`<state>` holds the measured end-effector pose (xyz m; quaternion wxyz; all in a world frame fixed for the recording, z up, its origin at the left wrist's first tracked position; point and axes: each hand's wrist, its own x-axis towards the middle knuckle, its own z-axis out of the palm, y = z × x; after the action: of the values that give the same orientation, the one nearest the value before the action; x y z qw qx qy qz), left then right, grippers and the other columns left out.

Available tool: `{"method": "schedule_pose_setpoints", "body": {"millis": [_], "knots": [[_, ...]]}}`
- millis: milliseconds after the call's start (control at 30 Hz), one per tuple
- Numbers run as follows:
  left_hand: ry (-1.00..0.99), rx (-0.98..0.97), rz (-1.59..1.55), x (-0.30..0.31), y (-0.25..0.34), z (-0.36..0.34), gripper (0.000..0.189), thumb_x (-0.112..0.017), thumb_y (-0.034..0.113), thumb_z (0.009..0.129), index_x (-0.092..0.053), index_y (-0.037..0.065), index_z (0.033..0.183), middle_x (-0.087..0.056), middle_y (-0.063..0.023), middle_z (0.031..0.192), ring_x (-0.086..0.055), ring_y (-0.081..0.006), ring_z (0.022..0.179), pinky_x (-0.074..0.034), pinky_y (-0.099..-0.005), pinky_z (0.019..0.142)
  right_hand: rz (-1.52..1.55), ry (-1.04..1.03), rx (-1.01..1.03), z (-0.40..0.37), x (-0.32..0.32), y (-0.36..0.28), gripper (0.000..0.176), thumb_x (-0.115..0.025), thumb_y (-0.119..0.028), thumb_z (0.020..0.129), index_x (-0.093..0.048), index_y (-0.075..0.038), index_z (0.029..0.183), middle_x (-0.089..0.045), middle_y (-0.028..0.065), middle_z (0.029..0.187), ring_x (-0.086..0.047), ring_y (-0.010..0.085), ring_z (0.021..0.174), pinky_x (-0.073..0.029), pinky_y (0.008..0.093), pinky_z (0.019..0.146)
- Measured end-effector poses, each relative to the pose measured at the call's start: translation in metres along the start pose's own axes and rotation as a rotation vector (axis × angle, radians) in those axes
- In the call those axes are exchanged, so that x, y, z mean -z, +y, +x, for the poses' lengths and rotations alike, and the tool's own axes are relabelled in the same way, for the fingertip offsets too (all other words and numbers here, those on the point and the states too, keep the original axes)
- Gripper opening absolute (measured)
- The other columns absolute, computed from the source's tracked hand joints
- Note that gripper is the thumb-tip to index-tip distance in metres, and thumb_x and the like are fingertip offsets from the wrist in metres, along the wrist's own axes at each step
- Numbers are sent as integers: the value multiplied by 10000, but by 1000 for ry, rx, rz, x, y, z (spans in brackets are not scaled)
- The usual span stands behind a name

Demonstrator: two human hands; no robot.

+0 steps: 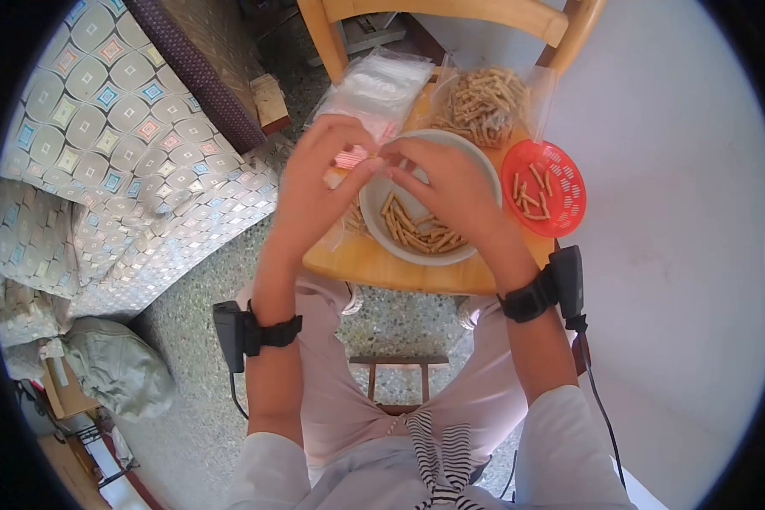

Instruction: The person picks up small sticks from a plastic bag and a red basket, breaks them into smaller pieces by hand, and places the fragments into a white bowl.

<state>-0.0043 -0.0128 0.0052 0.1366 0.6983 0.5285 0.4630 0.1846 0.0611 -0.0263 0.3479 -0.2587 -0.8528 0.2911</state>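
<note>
- Head view, with both forearms reaching away from me over the wooden chair, wrists bent inward and backs of the hands up.
- I have the left hand and the right hand facing each other, thumbs and index fingers brought to one spot above the near-left part of the bowl's far rim. The other fingers are curled loosely; I can't tell what, if anything, the tips pinch.
- Below the fingers, to their right, sits the pale round bowl; thin brown sticks lie in a curved band along its near side.
- Beyond the fingers, to the right, a clear bag is full of similar sticks.
- Beyond them and slightly left, I see flat clear plastic bags with pink-red markings.
- Well right of the fingers, the red basket holds a few loose sticks.
- The left hand covers part of the plastic bags, and the right covers part of the bowl. More sticks show partly beside the left wrist; their wrapping is hard to make out.
</note>
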Motion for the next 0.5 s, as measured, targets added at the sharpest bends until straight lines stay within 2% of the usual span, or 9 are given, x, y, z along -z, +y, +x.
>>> {"method": "schedule_pose_setpoints", "body": {"millis": [33, 67, 133, 167, 233, 367, 433, 500], "knots": [[-22, -32, 90, 9, -2, 0, 156, -721, 67, 854, -637, 61, 986, -603, -43, 1101, -573, -146, 944, -428, -266, 774, -15, -64, -61, -3, -1, 7, 225, -695, -210, 875, -678, -57, 1040, -701, 148, 902, -669, 358, 870, -524, 442, 753], [-22, -34, 90, 20, -4, -3, 156, -721, 67, 854, -637, 61, 986, -603, -43, 1101, -573, -146, 944, -428, -266, 774, -16, -63, -60, -9, -3, 15, 225, -695, -210, 875, -678, -57, 1040, -701, 148, 902, -669, 358, 870, -524, 442, 753], [-211, 117, -20, 42, -8, -9, 164, -722, 64, 842, -629, 65, 976, -619, -49, 1145, -574, -176, 1034, -416, -299, 845, -297, -233, -134, -18, -8, 28, 253, -713, -249, 851, -692, -88, 1045, -715, 132, 877, -685, 340, 865, -536, 450, 759], [-215, 114, -18, 49, -9, -11, 164, -722, 64, 842, -629, 65, 976, -619, -49, 1145, -574, -176, 1034, -416, -299, 845, -294, -228, -136, -20, -12, 29, 253, -713, -249, 851, -692, -88, 1045, -715, 132, 877, -685, 340, 865, -536, 450, 759], [-296, 326, 31, 59, -11, -16, 165, -736, 96, 815, -656, 47, 950, -631, -74, 1146, -570, -272, 1123, -441, -354, 964, -455, -412, -215, -24, -20, 26, 232, -698, -236, 877, -691, -107, 1070, -717, 119, 908, -694, 308, 865, -539, 433, 738], [-394, 310, 199, 54, -34, -36, 162, -747, 108, 806, -659, 74, 938, -613, -79, 1228, -518, -306, 1222, -428, -382, 1010, -526, -383, -149, -31, -31, 29, 272, -724, -279, 856, -685, -123, 1075, -704, 115, 887, -693, 307, 857, -541, 437, 741], [-391, 207, 331, 53, -37, -38, 173, -773, 123, 800, -675, 73, 933, -591, -101, 1327, -525, -313, 1261, -379, -428, 1099, -538, -385, -152, -29, -34, 31, 289, -739, -295, 840, -675, -127, 1066, -696, 109, 900, -689, 315, 858, -541, 442, 747], [-363, 260, 365, 55, -42, -45, 168, -770, 117, 804, -676, 71, 935, -608, -99, 1304, -523, -317, 1262, -377, -431, 1100, -530, -371, -174, -29, -37, 27, 283, -739, -292, 837, -673, -124, 1055, -697, 110, 921, -688, 318, 867, -540, 447, 757]]}}
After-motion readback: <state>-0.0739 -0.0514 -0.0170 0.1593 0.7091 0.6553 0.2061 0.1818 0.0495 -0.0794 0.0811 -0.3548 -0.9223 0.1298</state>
